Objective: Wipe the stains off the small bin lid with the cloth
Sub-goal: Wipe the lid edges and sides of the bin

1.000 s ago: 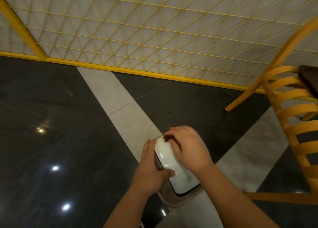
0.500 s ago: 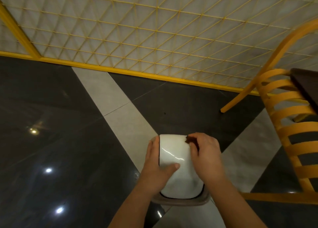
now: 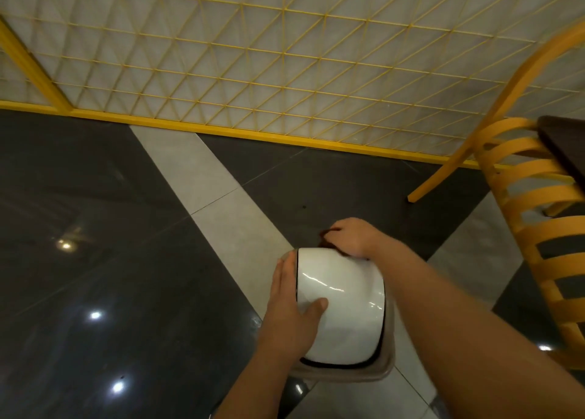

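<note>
A small bin with a glossy white domed lid (image 3: 343, 304) and a grey-brown rim (image 3: 354, 375) stands on the floor below me. My left hand (image 3: 289, 311) holds the lid's left side, fingers along the edge and thumb lying on the white top. My right hand (image 3: 351, 238) is at the lid's far edge, fingers curled round a dark brown cloth (image 3: 329, 244), of which only a small bunched part shows under the fingers. No stain is visible on the part of the lid that I see.
The floor is glossy dark tile crossed by pale grey strips (image 3: 202, 178). A yellow slatted chair (image 3: 550, 222) stands close on the right, with a dark tabletop edge (image 3: 566, 146) behind it. A yellow lattice partition (image 3: 285, 57) runs along the far side.
My right hand with the cloth has slid from the lid's top to its far edge. The bin has turned squarer to me, and my left hand has kept its hold on the left side.
</note>
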Tool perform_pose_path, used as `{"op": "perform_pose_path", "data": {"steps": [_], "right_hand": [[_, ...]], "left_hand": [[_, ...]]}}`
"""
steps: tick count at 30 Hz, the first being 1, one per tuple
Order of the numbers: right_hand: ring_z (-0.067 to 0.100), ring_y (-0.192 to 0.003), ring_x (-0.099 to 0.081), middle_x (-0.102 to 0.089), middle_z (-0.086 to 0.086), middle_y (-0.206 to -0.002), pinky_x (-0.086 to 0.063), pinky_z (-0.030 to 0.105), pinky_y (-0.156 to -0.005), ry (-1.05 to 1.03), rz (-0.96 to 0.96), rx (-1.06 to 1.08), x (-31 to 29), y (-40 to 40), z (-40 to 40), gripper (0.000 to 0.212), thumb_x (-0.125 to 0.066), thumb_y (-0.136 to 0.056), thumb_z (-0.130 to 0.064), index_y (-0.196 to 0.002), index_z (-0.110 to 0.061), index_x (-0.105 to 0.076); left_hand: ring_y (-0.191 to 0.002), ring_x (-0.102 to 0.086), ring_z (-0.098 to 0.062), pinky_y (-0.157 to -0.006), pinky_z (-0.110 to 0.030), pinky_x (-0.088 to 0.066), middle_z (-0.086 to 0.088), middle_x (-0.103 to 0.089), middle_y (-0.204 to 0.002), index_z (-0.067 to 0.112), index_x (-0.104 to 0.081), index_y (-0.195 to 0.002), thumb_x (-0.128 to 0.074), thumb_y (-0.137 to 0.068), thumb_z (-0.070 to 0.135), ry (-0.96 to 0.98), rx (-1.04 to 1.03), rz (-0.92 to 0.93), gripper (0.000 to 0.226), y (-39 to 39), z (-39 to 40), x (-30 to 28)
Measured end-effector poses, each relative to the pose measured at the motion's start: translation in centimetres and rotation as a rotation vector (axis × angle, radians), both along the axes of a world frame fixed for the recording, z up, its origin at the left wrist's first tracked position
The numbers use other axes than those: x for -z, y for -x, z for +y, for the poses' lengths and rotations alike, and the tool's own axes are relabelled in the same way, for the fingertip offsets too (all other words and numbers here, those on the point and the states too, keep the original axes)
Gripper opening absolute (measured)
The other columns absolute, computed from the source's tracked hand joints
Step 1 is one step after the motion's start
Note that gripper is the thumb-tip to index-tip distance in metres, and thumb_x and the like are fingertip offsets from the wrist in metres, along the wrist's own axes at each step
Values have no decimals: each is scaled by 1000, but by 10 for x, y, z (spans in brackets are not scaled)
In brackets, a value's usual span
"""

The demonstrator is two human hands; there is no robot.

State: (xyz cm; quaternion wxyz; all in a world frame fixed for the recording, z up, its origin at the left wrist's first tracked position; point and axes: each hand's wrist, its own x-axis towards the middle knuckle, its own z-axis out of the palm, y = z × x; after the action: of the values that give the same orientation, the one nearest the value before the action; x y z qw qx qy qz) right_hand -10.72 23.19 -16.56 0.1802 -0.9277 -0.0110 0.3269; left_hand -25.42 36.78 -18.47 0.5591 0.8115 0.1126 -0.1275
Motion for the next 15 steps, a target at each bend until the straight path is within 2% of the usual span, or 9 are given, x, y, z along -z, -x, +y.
{"op": "perform_pose_path", "data": {"steps": [2, 4, 7, 9, 11, 12, 15], "right_hand": [[21, -105, -58, -62, 5, -116, -44, 32, -89, -86, 40, 149, -5, 4, -26, 35, -45, -99, -38, -122, -18, -62], [22, -102, -60, -64, 5, -113, -45, 35, -86, -244, 50, 380, -11, 20, -49, 33, -46, -99, -37, -123, -20, -62], [19, -100, -56, -59, -1, -114, -44, 35, -87, -350, -136, 597, -6, 60, -63, 32, -45, -100, -36, -127, -24, -58], [19, -100, -57, -61, -2, -113, -50, 42, -89, -451, -315, 717, 3, 90, -58, 26, -45, -100, -35, -121, -28, -58], [17, -107, -55, -59, -5, -115, -49, 46, -96, -524, -383, 848, 5, 109, -50, 24, -43, -100, -36, -121, -32, -55], [17, -110, -53, -57, -5, -117, -47, 46, -98, -531, -374, 895, 7, 113, -48, 28, -42, -100, -37, -126, -31, -53], [22, -114, -53, -56, -2, -119, -46, 50, -99, -496, -288, 942, 12, 111, -53, 36, -41, -101, -37, -134, -26, -49]], "left_hand": [[-135, -27, -15, -109, -44, -35, 12, -17, -151, 39, -7, -145, -66, -82, 29, -1, -7, 7, 86, -2, -1, 1], [-133, -28, -14, -108, -39, -35, 13, -17, -149, 41, -7, -143, -65, -82, 26, 5, -14, 14, 85, -2, -2, 0], [-129, -29, -10, -104, -32, -34, 16, -20, -146, 43, -9, -141, -63, -83, 18, 49, -8, -3, 83, -1, -2, -2], [-131, -31, -10, -107, -38, -36, 16, -22, -145, 47, -12, -139, -64, -82, 17, 92, 18, -4, 82, -1, 0, -3], [-131, -32, -12, -105, -40, -39, 15, -24, -144, 51, -16, -137, -65, -82, 19, 130, 40, 1, 80, -1, 3, -5], [-133, -30, -13, -106, -39, -37, 15, -21, -147, 54, -16, -136, -64, -83, 21, 134, 49, 6, 78, -1, 3, -7], [-131, -13, -4, -105, -33, -23, 23, 11, -152, 57, 1, -139, -54, -90, 29, 75, 90, 1, 78, 0, 3, -11]]}}
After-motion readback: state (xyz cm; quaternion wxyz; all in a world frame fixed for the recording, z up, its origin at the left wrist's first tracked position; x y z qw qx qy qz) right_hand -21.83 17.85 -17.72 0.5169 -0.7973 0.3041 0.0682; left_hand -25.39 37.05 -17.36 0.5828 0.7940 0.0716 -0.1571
